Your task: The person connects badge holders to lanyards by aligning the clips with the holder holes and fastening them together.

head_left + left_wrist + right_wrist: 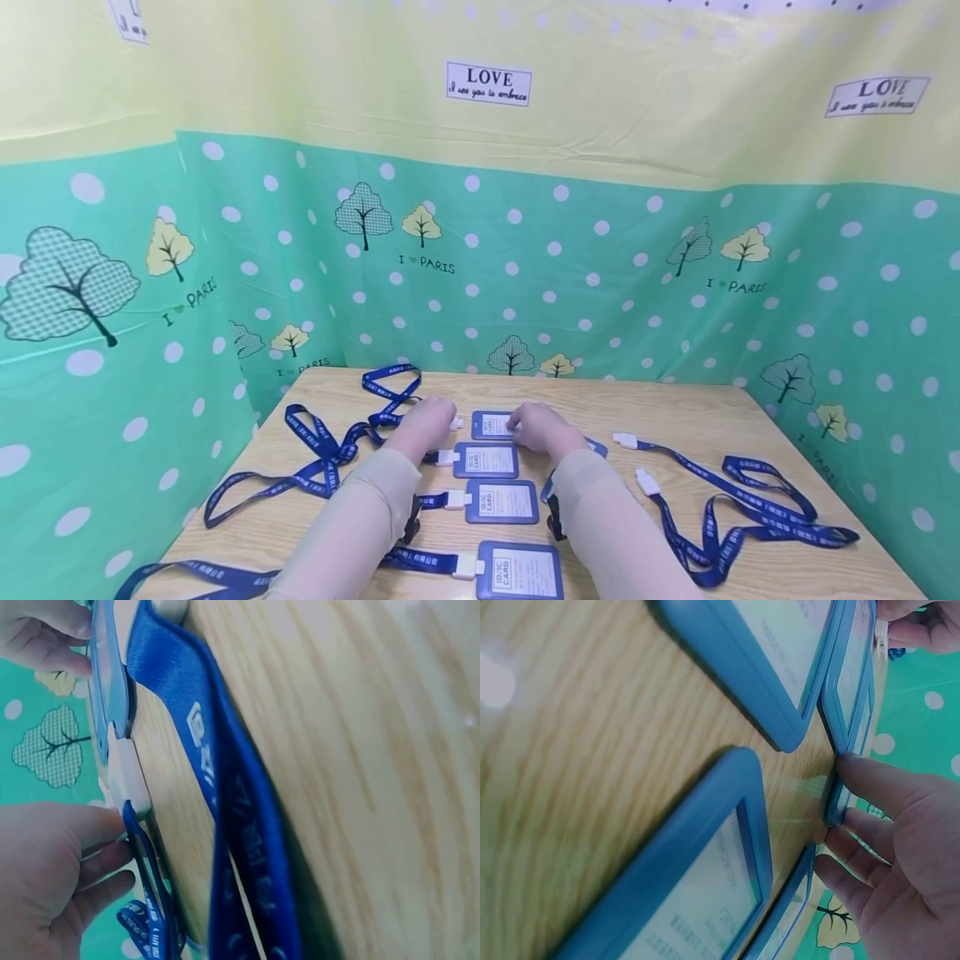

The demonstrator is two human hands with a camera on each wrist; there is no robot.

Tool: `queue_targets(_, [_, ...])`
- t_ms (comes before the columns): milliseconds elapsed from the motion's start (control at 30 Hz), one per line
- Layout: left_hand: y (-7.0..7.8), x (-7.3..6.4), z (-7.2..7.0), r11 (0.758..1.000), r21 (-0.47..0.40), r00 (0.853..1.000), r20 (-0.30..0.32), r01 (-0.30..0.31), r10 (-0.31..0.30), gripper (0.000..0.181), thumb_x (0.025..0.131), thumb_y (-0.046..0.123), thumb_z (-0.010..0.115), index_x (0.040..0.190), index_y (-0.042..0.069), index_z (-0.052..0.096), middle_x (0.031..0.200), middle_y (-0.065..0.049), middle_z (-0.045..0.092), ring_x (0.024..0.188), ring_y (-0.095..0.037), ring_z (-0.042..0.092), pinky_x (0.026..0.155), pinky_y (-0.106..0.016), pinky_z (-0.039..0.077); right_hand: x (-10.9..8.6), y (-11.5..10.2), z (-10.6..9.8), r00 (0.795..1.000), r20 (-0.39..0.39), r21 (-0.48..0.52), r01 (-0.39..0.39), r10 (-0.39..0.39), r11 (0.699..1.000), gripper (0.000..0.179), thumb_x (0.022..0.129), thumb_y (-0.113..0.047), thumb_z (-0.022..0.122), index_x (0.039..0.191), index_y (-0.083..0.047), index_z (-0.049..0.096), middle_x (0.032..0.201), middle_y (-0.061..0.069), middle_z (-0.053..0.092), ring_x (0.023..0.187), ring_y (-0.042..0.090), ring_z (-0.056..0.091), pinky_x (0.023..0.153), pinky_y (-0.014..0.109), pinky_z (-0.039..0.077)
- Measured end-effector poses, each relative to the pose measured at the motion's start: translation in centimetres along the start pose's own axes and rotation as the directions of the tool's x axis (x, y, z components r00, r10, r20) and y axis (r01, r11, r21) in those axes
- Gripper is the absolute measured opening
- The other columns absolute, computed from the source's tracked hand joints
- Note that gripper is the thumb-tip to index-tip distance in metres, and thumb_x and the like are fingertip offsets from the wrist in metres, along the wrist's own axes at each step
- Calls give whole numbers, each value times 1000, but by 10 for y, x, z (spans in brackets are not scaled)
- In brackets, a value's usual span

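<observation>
In the head view, several blue ID card holders lie in a column, and the farthest card holder is between my two hands. My left hand pinches the white clip of a navy lanyard, just left of that holder's slotted end. In the left wrist view, another row's white clip mostly hides the held one. My right hand grips the far holder by its right end; in the right wrist view the thumb lies on one side of its edge, with fingers on the other.
Nearer holders have lanyard clips at their left ends. Navy lanyards lie looped at the left, and two more lanyards at the right. Loose holders are partly covered by my right arm. A green curtain rises behind the table.
</observation>
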State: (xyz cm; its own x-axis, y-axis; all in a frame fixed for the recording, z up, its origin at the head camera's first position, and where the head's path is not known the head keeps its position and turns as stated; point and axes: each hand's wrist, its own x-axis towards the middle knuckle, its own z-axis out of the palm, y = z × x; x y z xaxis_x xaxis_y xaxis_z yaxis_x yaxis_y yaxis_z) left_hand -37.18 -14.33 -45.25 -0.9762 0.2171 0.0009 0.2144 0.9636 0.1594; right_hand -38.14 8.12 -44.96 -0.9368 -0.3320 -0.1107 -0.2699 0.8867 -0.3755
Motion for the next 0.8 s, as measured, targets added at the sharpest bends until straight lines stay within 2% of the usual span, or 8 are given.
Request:
queue_targets(167, [-2, -2, 2, 998, 51, 999, -23, -45, 46, 14, 94, 1, 67, 104, 8, 74, 98, -9, 70, 97, -25, 66, 92, -41, 56, 0, 0, -1, 1000, -2, 0, -2, 2, 1000, 21, 94, -14, 73, 115, -16, 76, 127, 8, 68, 125, 32, 58, 109, 50, 44])
queue_targets(300, [-2, -2, 2, 995, 70, 998, -15, -66, 67, 15, 94, 1, 68, 106, 8, 74, 99, -9, 70, 98, -25, 66, 93, -40, 56, -1, 0, -1, 1000, 1, 11, -3, 3, 1000, 22, 94, -13, 73, 115, -16, 77, 127, 9, 68, 126, 32, 57, 109, 50, 43])
queue_targets(533, [-5, 0, 2, 994, 78, 997, -1, -82, 82, 16, 94, 3, 69, 109, 7, 73, 99, -9, 69, 97, -25, 66, 92, -40, 56, -2, -1, -2, 1000, 2, -6, 21, -21, 1000, 22, 94, -13, 73, 116, -15, 76, 127, 9, 68, 127, 33, 57, 110, 50, 42])
queue_targets(800, [-5, 0, 4, 990, 106, 995, -26, -94, 98, 18, 93, 3, 71, 111, 7, 73, 99, -9, 70, 97, -25, 67, 91, -39, 57, -1, 1, -1, 1000, 7, -1, 14, -14, 1000, 23, 94, -14, 73, 116, -16, 76, 127, 8, 68, 127, 33, 57, 110, 51, 42])
